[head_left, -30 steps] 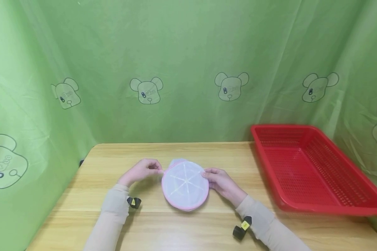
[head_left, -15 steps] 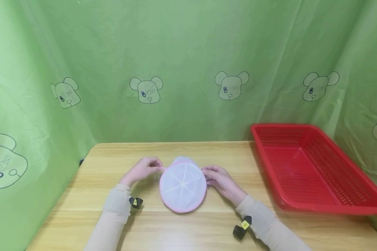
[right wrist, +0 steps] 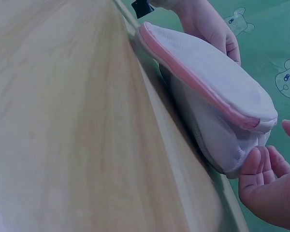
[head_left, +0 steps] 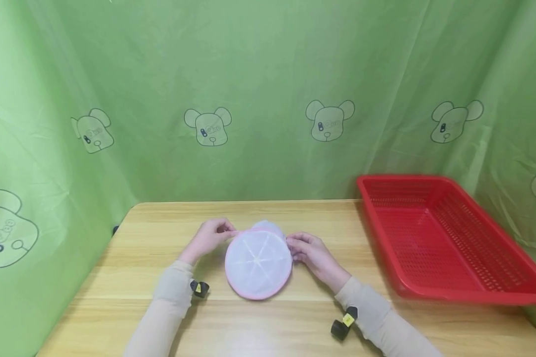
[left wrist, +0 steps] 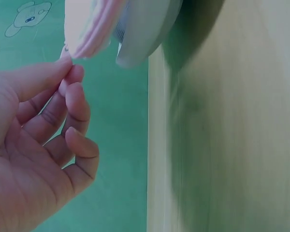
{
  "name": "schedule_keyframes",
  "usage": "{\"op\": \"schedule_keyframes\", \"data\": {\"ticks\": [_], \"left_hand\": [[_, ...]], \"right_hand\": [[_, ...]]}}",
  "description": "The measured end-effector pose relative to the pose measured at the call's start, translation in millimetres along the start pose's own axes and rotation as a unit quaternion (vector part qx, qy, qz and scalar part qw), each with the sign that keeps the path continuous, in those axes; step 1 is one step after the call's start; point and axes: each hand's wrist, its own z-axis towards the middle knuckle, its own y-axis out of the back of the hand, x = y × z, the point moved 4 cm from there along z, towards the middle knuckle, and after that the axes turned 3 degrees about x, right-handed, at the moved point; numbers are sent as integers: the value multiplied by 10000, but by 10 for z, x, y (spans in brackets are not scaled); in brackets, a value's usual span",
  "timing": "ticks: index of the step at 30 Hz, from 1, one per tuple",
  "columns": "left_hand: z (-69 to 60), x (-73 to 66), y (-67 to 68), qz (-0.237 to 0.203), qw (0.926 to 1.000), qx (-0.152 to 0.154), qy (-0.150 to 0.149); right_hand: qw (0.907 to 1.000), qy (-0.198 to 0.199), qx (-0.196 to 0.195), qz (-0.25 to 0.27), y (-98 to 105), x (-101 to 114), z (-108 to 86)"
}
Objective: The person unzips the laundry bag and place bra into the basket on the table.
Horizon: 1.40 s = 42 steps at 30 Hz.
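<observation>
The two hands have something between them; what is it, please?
The head view shows a round, pink-edged, white mesh pouch between the left hand and right hand.

The pouch (head_left: 258,265) is between 2 hands (head_left: 314,257), left of the basket (head_left: 473,297), before the curtain (head_left: 268,59).

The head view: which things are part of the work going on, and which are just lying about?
Part of the work:
white bag with pink trim
left hand, at its edge
right hand, touching its side

Apparently just about:
red basket, untouched
green curtain, behind
</observation>
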Motion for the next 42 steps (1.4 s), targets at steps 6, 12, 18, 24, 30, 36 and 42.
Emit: {"op": "schedule_keyframes", "data": {"ticks": [6, 12, 18, 24, 30, 36, 42], "left_hand": [[7, -55, -33, -68, 9998, -159, 21], [16, -64, -76, -27, 9996, -240, -145], [21, -65, -106, -32, 9992, -272, -303], [20, -75, -117, 7, 9991, -259, -342], [14, -89, -115, 45, 9990, -236, -387], [15, -86, -101, 61, 9993, -211, -294], [18, -60, -89, -43, 9997, -150, -163]], "right_hand": [[9998, 55, 16, -187, -30, 31, -18], [9995, 42, 98, -284, -53, 44, -39], [9988, 18, 234, -421, -52, 29, -38], [9984, -8, 200, -530, -46, 16, -36], [9980, -20, 126, -621, -55, 25, -39], [9978, -36, 47, -666, -50, 32, -31], [9971, -53, 39, -756, -46, 42, -34]]}}
